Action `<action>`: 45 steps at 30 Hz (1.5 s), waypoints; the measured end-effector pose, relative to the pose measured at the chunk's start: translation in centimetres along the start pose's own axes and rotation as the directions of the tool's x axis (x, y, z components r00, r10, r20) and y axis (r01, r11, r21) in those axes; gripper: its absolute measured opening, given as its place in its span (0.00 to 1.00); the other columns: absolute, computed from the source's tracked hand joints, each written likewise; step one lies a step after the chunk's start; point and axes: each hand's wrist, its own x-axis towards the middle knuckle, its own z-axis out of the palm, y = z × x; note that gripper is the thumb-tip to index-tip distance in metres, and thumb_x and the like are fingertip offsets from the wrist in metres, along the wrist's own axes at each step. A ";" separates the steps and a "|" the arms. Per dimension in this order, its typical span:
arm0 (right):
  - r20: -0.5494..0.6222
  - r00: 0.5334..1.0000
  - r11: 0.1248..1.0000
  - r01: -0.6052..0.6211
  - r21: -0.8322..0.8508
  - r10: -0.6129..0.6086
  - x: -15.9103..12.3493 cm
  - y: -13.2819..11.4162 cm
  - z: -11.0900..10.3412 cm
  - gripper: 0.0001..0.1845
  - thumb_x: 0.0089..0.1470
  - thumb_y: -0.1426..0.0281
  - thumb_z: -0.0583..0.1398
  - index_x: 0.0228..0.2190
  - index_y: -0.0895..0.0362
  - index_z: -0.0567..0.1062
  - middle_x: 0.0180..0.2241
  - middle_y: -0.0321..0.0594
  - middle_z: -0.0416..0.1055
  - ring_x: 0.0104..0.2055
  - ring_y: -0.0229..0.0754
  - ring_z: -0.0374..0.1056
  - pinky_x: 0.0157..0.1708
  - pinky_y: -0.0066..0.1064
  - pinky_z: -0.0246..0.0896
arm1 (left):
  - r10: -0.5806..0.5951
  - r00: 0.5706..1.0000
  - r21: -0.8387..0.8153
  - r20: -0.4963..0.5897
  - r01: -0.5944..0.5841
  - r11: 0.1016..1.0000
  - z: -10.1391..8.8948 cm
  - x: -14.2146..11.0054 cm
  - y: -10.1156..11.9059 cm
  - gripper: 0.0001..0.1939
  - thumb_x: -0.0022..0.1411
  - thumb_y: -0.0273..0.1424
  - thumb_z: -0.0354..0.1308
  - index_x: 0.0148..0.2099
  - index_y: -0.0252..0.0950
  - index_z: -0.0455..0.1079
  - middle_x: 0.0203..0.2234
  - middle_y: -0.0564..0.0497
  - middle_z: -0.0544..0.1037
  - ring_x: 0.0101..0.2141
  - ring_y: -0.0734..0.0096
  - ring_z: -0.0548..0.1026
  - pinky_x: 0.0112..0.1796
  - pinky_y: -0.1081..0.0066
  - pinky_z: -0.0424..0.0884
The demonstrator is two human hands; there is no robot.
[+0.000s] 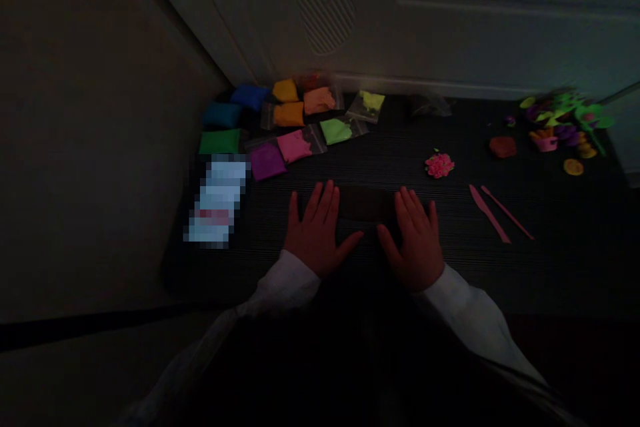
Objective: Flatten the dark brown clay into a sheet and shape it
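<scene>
Lying backs up and unclenched, the left hand (pixel 315 230) and the right hand (pixel 417 240) are set at the 2 ends of a dark brown slab (pixel 367 204), which is placed crosswise on a dark, ridged table (pixel 560 273). The fingers are held straight, and the thumbs are pointed inward, just below the slab; how firmly it is pressed cannot be told in the dim light. Both wrists are covered by pale sleeves (pixel 465 300). Beyond the right hand, a pink flower-like cluster (pixel 440 165) is seen, and farther right 2 pink tools, a knife (pixel 490 213) and a thin stick (pixel 507 212), are laid side by side, slanted. A reddish-brown lump (pixel 503 147) is placed behind them, near a small pink pot (pixel 545 141) that is crowded by green and purple pieces; a yellow disc (pixel 573 167) is set nearby. On the left, coloured packets are grouped, among them a purple packet (pixel 268 161), a pink packet (pixel 295 146) and a green packet (pixel 220 141). Beside these, a bright rectangle (pixel 219 200) is blurred into blocks. At the back, a panel is marked by a striped heart (pixel 324 8).
</scene>
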 end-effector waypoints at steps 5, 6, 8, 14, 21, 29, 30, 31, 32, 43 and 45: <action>0.001 1.000 1.000 0.005 0.007 -0.005 0.0 0.1 0.0 0.31 0.54 0.62 0.49 0.56 0.64 0.52 0.58 0.50 0.51 0.61 0.46 0.43 0.58 0.50 0.32 | 0.015 1.000 -0.016 0.007 -0.015 1.000 -0.1 0.1 0.1 0.39 0.57 0.52 0.37 0.62 0.28 0.43 0.61 0.44 0.46 0.61 0.59 0.42 0.57 0.50 0.31; 0.007 1.000 1.000 0.006 0.006 -0.006 0.0 0.1 0.0 0.31 0.54 0.62 0.49 0.56 0.64 0.52 0.58 0.50 0.51 0.61 0.46 0.43 0.58 0.50 0.32 | 0.014 1.000 -0.017 0.008 -0.014 1.000 -0.1 0.1 0.1 0.39 0.57 0.52 0.37 0.62 0.29 0.44 0.61 0.44 0.46 0.61 0.59 0.42 0.57 0.50 0.32; 0.011 1.000 1.000 0.007 0.006 -0.007 0.0 0.1 0.0 0.31 0.54 0.62 0.49 0.56 0.63 0.52 0.58 0.50 0.50 0.61 0.46 0.42 0.58 0.50 0.32 | 0.013 1.000 -0.019 0.008 -0.013 1.000 -0.1 0.2 0.1 0.39 0.57 0.52 0.38 0.62 0.29 0.44 0.61 0.44 0.46 0.60 0.59 0.43 0.57 0.50 0.32; -0.003 1.000 1.000 0.010 0.006 -0.010 0.1 0.1 0.1 0.31 0.54 0.62 0.49 0.56 0.63 0.52 0.58 0.50 0.51 0.61 0.46 0.43 0.58 0.50 0.32 | 0.019 1.000 -0.016 0.007 -0.019 1.000 0.0 0.2 0.1 0.40 0.56 0.53 0.38 0.62 0.28 0.43 0.61 0.44 0.45 0.61 0.58 0.42 0.57 0.49 0.31; -0.012 1.000 1.000 0.006 0.026 -0.006 0.0 0.1 0.0 0.31 0.54 0.62 0.49 0.57 0.62 0.50 0.58 0.50 0.50 0.61 0.46 0.43 0.58 0.50 0.32 | 0.026 1.000 -0.034 0.012 -0.026 0.999 -0.2 0.2 0.2 0.39 0.57 0.52 0.38 0.62 0.31 0.43 0.60 0.45 0.48 0.60 0.56 0.41 0.57 0.48 0.31; -0.001 1.000 1.000 0.004 0.019 -0.004 0.1 0.0 0.1 0.31 0.54 0.62 0.49 0.56 0.63 0.51 0.58 0.50 0.51 0.62 0.46 0.42 0.58 0.50 0.32 | 0.026 1.000 -0.019 0.002 -0.026 0.999 0.0 0.4 0.5 0.39 0.57 0.52 0.38 0.62 0.30 0.44 0.61 0.45 0.46 0.60 0.57 0.42 0.57 0.49 0.32; -0.006 1.000 1.000 0.005 0.022 -0.005 0.1 0.0 0.1 0.31 0.54 0.62 0.49 0.56 0.63 0.51 0.58 0.50 0.51 0.62 0.46 0.42 0.58 0.50 0.32 | 0.029 1.000 -0.018 0.001 -0.029 0.999 0.0 0.4 0.5 0.39 0.57 0.51 0.38 0.62 0.30 0.44 0.61 0.45 0.46 0.60 0.57 0.42 0.57 0.49 0.32; -0.011 1.000 1.000 0.004 0.025 -0.003 0.1 0.0 0.1 0.31 0.54 0.62 0.49 0.56 0.62 0.51 0.58 0.50 0.51 0.61 0.46 0.42 0.58 0.50 0.32 | 0.032 0.999 -0.018 -0.002 -0.032 0.999 0.0 0.4 0.5 0.39 0.57 0.51 0.38 0.62 0.30 0.43 0.61 0.44 0.46 0.60 0.56 0.42 0.57 0.49 0.31; -0.016 1.000 1.000 0.002 0.028 -0.002 0.1 0.0 0.1 0.31 0.54 0.62 0.49 0.56 0.62 0.51 0.58 0.50 0.51 0.61 0.46 0.43 0.58 0.50 0.32 | 0.037 0.999 -0.019 -0.005 -0.037 0.999 0.0 0.4 0.5 0.39 0.57 0.51 0.38 0.62 0.30 0.43 0.61 0.44 0.46 0.60 0.56 0.42 0.57 0.48 0.31; -0.009 1.000 1.000 0.002 0.030 -0.002 0.1 0.0 0.0 0.31 0.54 0.62 0.49 0.56 0.64 0.52 0.58 0.50 0.51 0.61 0.46 0.43 0.58 0.49 0.32 | 0.041 0.999 -0.013 0.015 -0.041 0.999 0.0 0.5 0.5 0.38 0.57 0.52 0.37 0.62 0.32 0.44 0.61 0.46 0.46 0.60 0.57 0.42 0.57 0.49 0.32; -0.008 1.000 1.000 0.001 0.030 -0.001 0.1 0.0 0.0 0.30 0.54 0.62 0.49 0.55 0.64 0.53 0.58 0.50 0.52 0.61 0.46 0.43 0.58 0.49 0.32 | 0.045 0.999 -0.008 0.013 -0.045 0.999 0.0 0.5 0.5 0.38 0.57 0.52 0.37 0.62 0.31 0.44 0.61 0.46 0.46 0.61 0.58 0.42 0.57 0.49 0.32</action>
